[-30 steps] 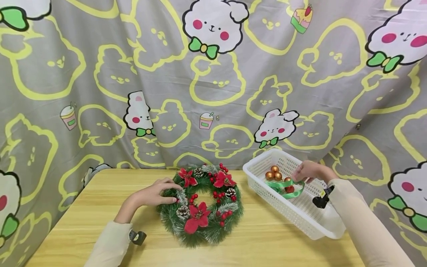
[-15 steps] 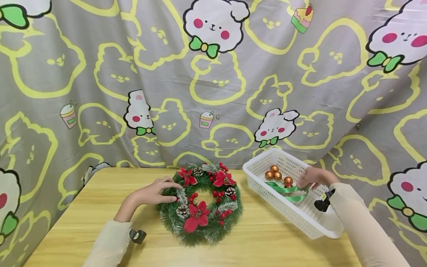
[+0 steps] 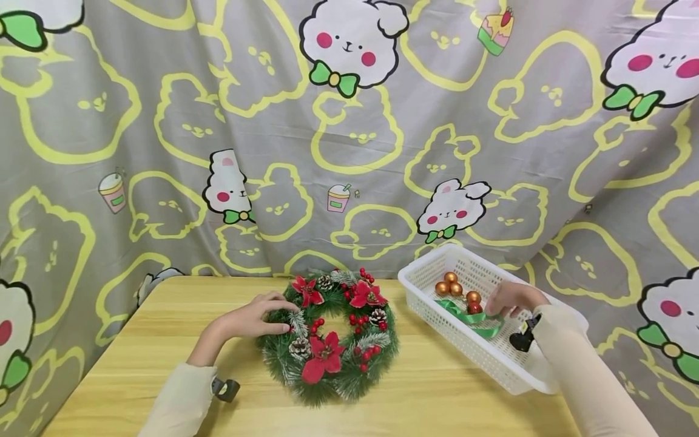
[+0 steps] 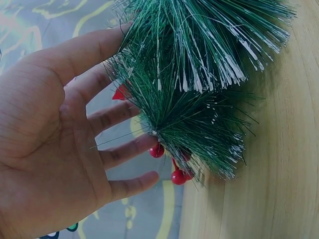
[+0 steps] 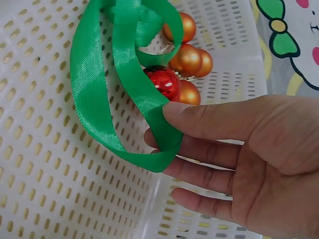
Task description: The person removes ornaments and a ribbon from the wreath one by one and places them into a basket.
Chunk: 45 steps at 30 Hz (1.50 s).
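Note:
A green wreath [image 3: 333, 388] with red flowers, berries and pinecones lies on the wooden table. At its left edge rests my left hand [image 3: 251, 317], fingers spread and lightly bent against the needles [image 4: 164, 94]. My right hand [image 3: 516, 297] is low inside the white basket [image 3: 464, 334]. Its thumb and forefinger pinch a looped green ribbon [image 5: 89, 84]; the other fingers are loosely extended. Beside the ribbon lie several orange-gold balls [image 5: 185, 59] and a shiny red ball [image 5: 163, 83]. In the head view the pinching fingertips are partly hidden.
The basket stands at an angle to the right of the wreath, with raised perforated walls. Behind the wooden table [image 3: 164, 328] hangs a grey patterned curtain [image 3: 349, 230]. Each wrist carries a small black camera [image 3: 225, 388].
My right hand has gone lower into the basket. The ribbon loop it holds has come down and lies flatter near the balls. My left hand stays on the wreath.

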Each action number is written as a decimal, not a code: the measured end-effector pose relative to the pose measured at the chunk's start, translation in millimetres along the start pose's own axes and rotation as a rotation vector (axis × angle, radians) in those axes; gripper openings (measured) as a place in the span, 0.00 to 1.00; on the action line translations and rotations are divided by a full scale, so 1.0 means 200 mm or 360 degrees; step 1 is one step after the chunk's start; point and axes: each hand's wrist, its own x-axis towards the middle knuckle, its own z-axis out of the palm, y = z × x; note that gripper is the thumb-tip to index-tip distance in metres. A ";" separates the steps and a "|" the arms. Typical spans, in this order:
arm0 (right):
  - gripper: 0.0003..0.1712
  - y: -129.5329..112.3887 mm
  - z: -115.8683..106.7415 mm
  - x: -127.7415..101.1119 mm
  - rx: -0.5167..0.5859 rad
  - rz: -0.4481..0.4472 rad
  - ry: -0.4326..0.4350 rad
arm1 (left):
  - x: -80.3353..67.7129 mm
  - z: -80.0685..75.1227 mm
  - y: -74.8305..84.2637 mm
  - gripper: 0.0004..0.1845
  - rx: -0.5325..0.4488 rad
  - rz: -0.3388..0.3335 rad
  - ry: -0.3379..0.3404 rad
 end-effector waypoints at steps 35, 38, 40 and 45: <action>0.11 0.07 0.09 0.03 -0.0034 -0.0001 0.0040 | -0.02 0.02 -0.02 0.23 -0.0038 -0.0018 0.0039; 0.10 0.07 0.11 0.03 -0.0013 0.0014 0.0033 | -0.03 0.02 -0.02 0.24 -0.0041 -0.0019 0.0030; 0.10 0.07 0.10 0.03 0.0006 0.0035 0.0042 | -0.02 0.02 -0.02 0.23 -0.0040 -0.0016 0.0032; 0.10 0.07 0.09 0.02 0.0001 0.0042 0.0064 | -0.01 0.03 -0.01 0.23 -0.0032 0.0003 0.0057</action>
